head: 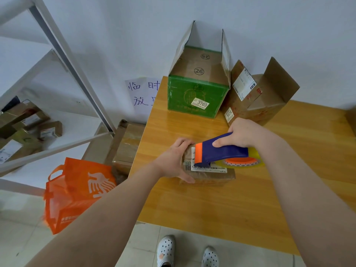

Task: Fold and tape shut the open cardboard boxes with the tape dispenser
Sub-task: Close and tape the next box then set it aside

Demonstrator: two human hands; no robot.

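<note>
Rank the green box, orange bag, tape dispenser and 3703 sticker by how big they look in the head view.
1. Green box with its raised flaps and orange bag: about alike, too close to rank.
2. Tape dispenser.
3. 3703 sticker, clearly the smallest.

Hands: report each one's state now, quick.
Left hand: grips the small brown box.
Right hand: grips the tape dispenser.

Green box (183, 93) reads 3703 and 26; brown box (256, 105) apparently 6414; wall paper (138, 93) 临时.
</note>
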